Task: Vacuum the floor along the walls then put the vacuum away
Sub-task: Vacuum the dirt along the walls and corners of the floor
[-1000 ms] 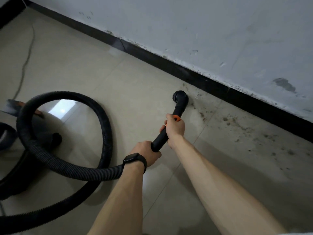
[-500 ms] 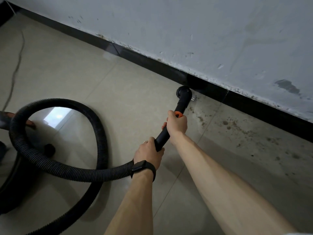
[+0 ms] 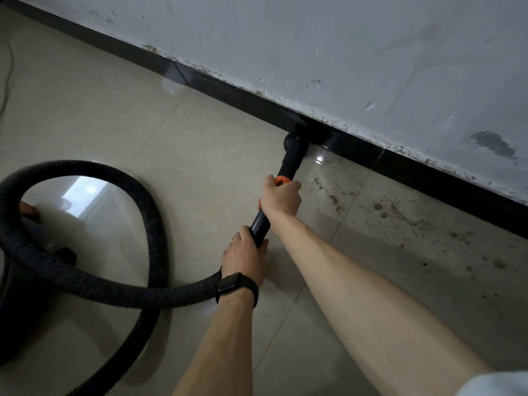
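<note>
Grey scuffed wall above a beige tiled floor, the two joined by a black skirting board that runs diagonally across the view. At lower left is the dark vacuum body, from which the corrugated hose loops over the floor to the rigid black wand. The right hand is wrapped round the wand just below its orange collar. The left hand, wearing a black smartwatch, grips the wand's rear end where the hose joins. Compared with one second ago, the nozzle has been pushed forward from open tile, a little out from the wall, to the foot of the skirting, where it now appears to touch. Black lies on black there, so the exact contact cannot be resolved. The move places suction on the wall edge proper, as the task requires. Brown dirt specks lie on the tiles just to the right of the nozzle, so the edge pass is judged to be under way with that stretch not yet cleaned. Putting the vacuum away comes well after this.
</note>
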